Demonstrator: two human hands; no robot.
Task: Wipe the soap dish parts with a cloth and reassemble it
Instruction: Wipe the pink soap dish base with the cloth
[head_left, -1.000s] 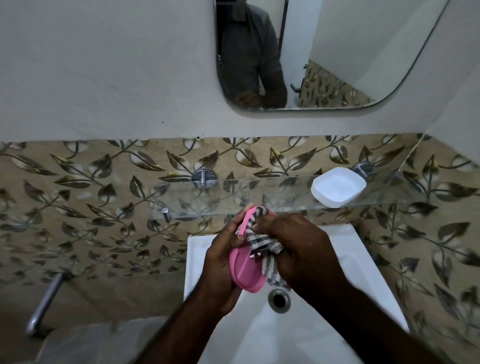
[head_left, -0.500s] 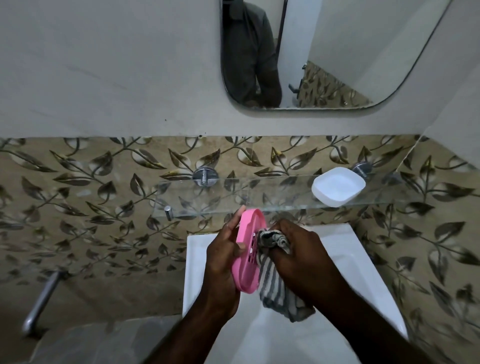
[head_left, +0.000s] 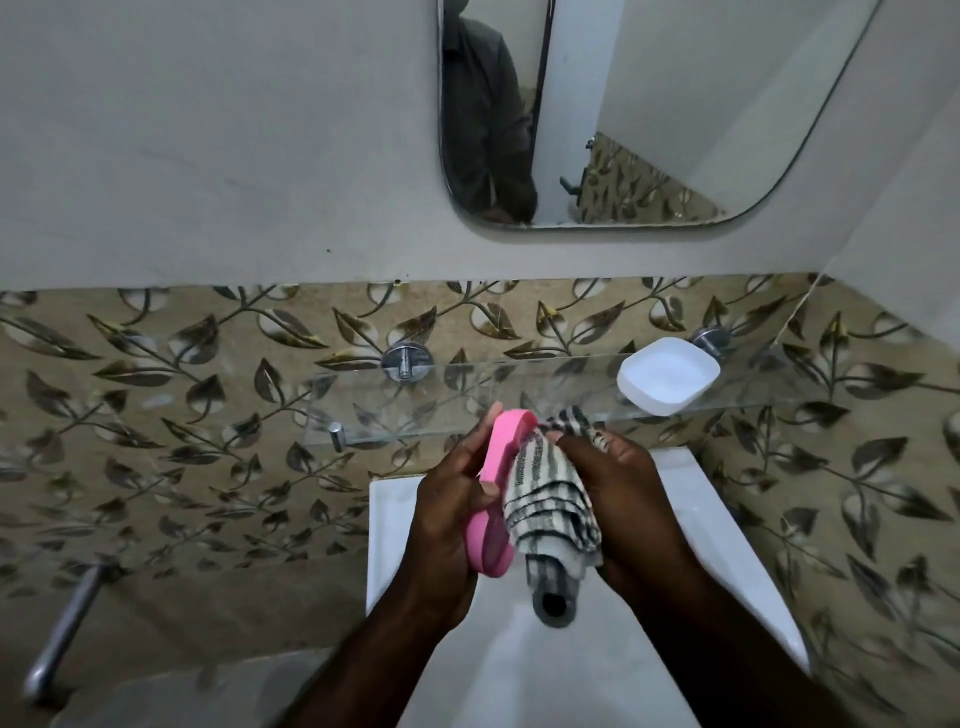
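My left hand (head_left: 449, 506) grips the pink soap dish part (head_left: 493, 493) on edge, over the white sink (head_left: 727, 545). A striped grey-and-white cloth (head_left: 550, 499) is pressed against the pink part's inner face by my right hand (head_left: 623, 493), which is closed on the cloth. The cloth hangs down toward the drain. The white soap dish part (head_left: 667, 375) lies on the glass shelf (head_left: 467, 400) at the right, apart from both hands.
The sink drain (head_left: 553, 605) lies just below the cloth. A chrome peg (head_left: 408, 361) holds the shelf to the leaf-patterned tiles. A mirror (head_left: 649, 104) hangs above. A metal pipe (head_left: 62, 634) runs at the lower left.
My right hand has moved the cloth up over the pink part's inner face; the cloth is now spread wider across it. My left hand keeps the pink part in about the same spot.
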